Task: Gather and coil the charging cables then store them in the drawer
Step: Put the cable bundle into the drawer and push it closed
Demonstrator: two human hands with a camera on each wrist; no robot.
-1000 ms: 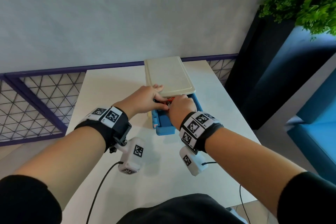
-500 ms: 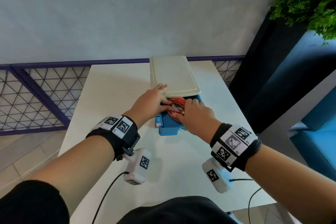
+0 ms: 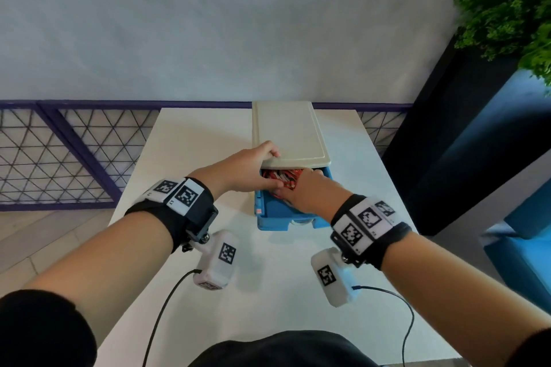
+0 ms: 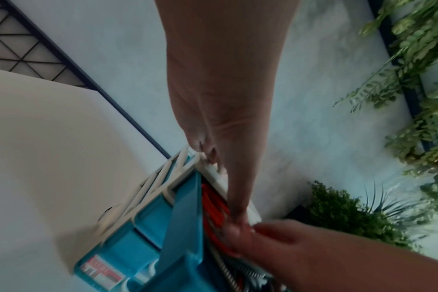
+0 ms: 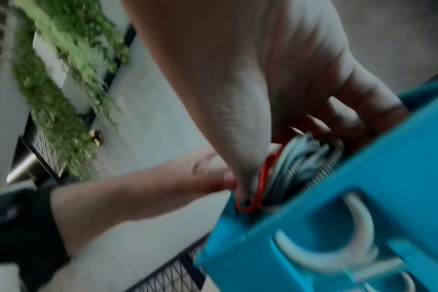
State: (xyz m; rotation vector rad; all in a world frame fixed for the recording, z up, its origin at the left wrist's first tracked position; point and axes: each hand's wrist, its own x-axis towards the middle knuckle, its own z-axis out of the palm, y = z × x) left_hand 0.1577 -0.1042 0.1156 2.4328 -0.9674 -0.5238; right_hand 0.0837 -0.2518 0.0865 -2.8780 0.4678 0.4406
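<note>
We see the blue drawer (image 3: pixel 277 217) pulled out toward the person from under its cream housing (image 3: pixel 286 131), and the coiled charging cables (image 3: pixel 281 177), red strands over grey and spring-wrapped ones, lie inside the drawer, packed against its far end just under the housing's front lip. The right hand (image 3: pixel 310 191) reaches down into the drawer from the drawer's right side, its fingers curled in among the coils and pressing on them; in the right wrist view a red loop (image 5: pixel 259 185) wraps beside the thumb while grey strands (image 5: pixel 303 156) bunch under the curled fingers. The left hand (image 3: pixel 247 170) sits at the drawer's left side: its fingers hook over the front corner of the housing and its thumb reaches down into the drawer mouth, touching the red cable where it meets the right hand. From the left wrist view we can tell the fingers lie pressed along the housing's edge (image 4: pixel 213 171), though blur hides the exact contact. The drawer stands on the white bench (image 3: pixel 190 158), with a label (image 3: pixel 258 211) on its left wall and a white curved handle (image 5: pixel 348 237) on its front face. Beyond the bench runs a purple mesh railing (image 3: pixel 59 152), and to the drawer's far right a dark planter (image 3: pixel 447 128) carries green foliage (image 3: pixel 507 3). The housing's overhang covers the back of the drawer, so part of the cables is hidden.
</note>
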